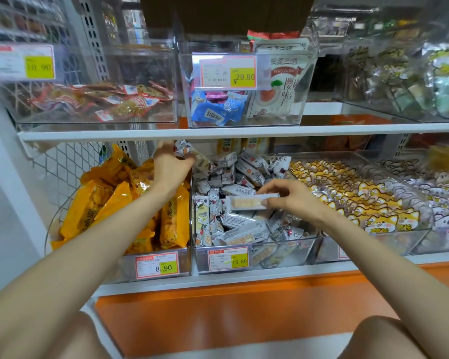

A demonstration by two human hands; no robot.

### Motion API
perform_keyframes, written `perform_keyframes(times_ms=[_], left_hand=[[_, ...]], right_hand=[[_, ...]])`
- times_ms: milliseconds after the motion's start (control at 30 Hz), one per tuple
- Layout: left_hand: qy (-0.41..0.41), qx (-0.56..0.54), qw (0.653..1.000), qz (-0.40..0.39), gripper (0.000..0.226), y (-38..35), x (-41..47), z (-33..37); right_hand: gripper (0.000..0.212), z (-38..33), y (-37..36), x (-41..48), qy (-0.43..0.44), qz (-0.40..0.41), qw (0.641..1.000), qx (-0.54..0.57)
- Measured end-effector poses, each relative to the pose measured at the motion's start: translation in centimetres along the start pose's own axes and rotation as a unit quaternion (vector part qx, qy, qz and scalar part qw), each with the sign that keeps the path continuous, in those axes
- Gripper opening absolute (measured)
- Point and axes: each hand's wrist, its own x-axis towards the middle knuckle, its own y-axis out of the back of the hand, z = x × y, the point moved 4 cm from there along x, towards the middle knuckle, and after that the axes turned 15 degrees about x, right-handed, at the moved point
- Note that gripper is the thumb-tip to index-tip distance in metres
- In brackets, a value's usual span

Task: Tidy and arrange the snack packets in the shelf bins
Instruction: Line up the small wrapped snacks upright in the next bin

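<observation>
A clear bin (254, 257) on the lower shelf holds a loose heap of several white and grey snack packets (218, 193). My left hand (170, 168) is raised at the bin's back left corner and grips a white and grey packet (186, 149) just under the upper shelf. My right hand (292, 196) hovers over the middle of the same bin and pinches a long clear packet (246, 203) with pale biscuit pieces inside, held level.
Orange snack bags (119, 203) fill the bin to the left. Yellow cat-print packets (353, 193) fill the bin to the right. The white upper shelf edge (244, 132) carries clear bins with red packets (101, 99) and blue packets (215, 110). An orange base panel (231, 307) lies below.
</observation>
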Motion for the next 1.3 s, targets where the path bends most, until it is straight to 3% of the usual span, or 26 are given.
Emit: perform_keyframes(times_ms=[167, 300, 400, 500, 567, 667, 767, 867, 933, 1000, 1100, 1200, 1300], left_hand=[[0.04, -0.107, 0.992, 0.052, 0.021, 0.3, 0.2, -1.2], [0.034, -0.079, 0.988, 0.129, 0.028, 0.6, 0.2, -1.0], [0.027, -0.019, 0.997, 0.076, 0.025, -1.0, 0.9, -0.8], [0.007, 0.041, 0.999, -0.019, 0.043, -3.0, 1.9, -0.6], [-0.035, 0.056, 0.995, -0.071, 0.043, -4.2, 2.2, -0.1], [-0.116, 0.164, 0.966, -0.161, 0.036, -5.1, 1.7, 0.3], [-0.17, 0.173, 0.941, -0.237, 0.053, -5.0, 1.1, 0.3], [-0.174, 0.181, 0.928, -0.276, 0.06, -4.0, 0.9, 0.3], [-0.19, 0.203, 0.921, -0.271, 0.062, -3.4, 0.6, 0.2], [-0.21, 0.23, 0.917, -0.249, 0.061, -3.1, 0.0, 0.2], [-0.256, 0.209, 0.906, -0.266, 0.05, -2.9, -1.6, 1.5], [-0.33, 0.228, 0.83, -0.388, 0.043, -3.5, -4.3, 3.1], [-0.402, 0.359, 0.727, -0.425, 0.059, -5.2, -6.3, 3.1]], right_hand=[[0.01, -0.2, 1.4, 0.1, 0.04, 0.107, 0.984, 0.138], [0.015, -0.5, 1.5, 0.5, 0.076, 0.194, 0.958, 0.197], [0.022, -0.8, 1.2, 1.1, 0.104, 0.255, 0.936, 0.221], [0.03, -1.1, 0.5, 2.3, 0.118, 0.273, 0.942, 0.157], [0.033, -1.7, -0.3, 3.2, 0.126, 0.285, 0.947, 0.082], [0.038, -2.2, -1.8, 4.3, 0.15, 0.279, 0.948, -0.011], [0.041, -2.0, -2.7, 5.3, 0.163, 0.239, 0.954, -0.078], [0.039, -1.9, -3.3, 6.5, 0.168, 0.223, 0.92, -0.274], [0.034, -1.5, -3.9, 7.2, 0.127, 0.172, 0.894, -0.394], [0.042, -1.0, -4.0, 7.1, 0.097, 0.124, 0.908, -0.389], [0.046, -1.5, -3.2, 5.9, 0.134, 0.109, 0.943, -0.285], [0.034, -2.5, -1.9, 4.4, 0.157, 0.126, 0.961, -0.192], [0.024, -2.8, -1.3, 3.1, 0.104, 0.045, 0.984, -0.138]])
